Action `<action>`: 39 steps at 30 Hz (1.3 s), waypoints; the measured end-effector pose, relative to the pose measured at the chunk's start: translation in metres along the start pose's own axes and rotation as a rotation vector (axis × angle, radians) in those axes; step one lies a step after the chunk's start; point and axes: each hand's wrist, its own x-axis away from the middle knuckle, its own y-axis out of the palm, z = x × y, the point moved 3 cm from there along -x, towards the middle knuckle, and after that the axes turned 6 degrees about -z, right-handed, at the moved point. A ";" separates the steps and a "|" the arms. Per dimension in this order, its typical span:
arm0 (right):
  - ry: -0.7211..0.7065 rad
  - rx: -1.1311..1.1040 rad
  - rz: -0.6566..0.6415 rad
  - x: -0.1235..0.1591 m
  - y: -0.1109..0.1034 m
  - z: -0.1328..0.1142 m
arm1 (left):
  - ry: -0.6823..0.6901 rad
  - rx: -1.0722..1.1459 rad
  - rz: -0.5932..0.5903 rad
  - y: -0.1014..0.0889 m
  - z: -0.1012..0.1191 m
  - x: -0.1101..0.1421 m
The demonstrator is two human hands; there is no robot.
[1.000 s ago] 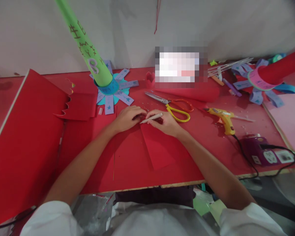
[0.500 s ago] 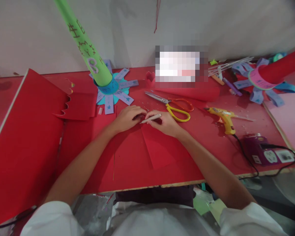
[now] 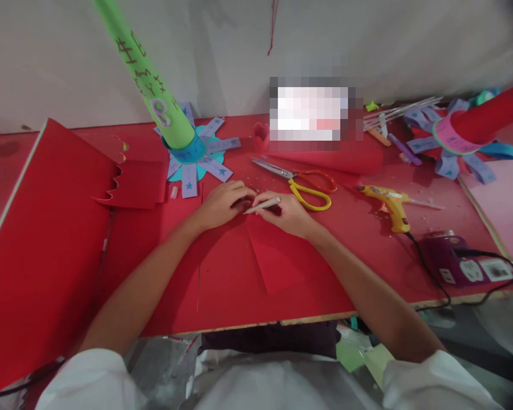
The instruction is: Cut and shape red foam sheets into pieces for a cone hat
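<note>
Gripping a slim pale pen [image 3: 265, 205] low on its barrel in the right hand [image 3: 288, 213], just above a red paper sheet [image 3: 277, 262]. Holding the left hand [image 3: 224, 206] curled close by; cannot tell whether pinching anything. Probably light and rigid as to pen, best held near the tip; likely thin and easily creased as to sheet, best steadied at its edges. Lying on a red tabletop [image 3: 346, 228], near scissors [image 3: 290, 177] and a yellow glue gun [image 3: 391, 202], before a pale wall [image 3: 222, 57].

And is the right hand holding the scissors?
No, the right hand holds a pen; the scissors lie on the table.
</note>
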 end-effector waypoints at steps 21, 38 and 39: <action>0.000 -0.118 0.056 -0.001 -0.002 0.005 | 0.049 0.121 0.011 -0.005 -0.007 0.000; -0.013 -0.074 0.034 -0.001 -0.002 0.002 | 0.050 0.159 0.018 -0.007 -0.003 -0.001; -0.012 -0.072 0.035 -0.001 -0.002 0.002 | 0.051 0.158 0.017 -0.006 -0.003 -0.001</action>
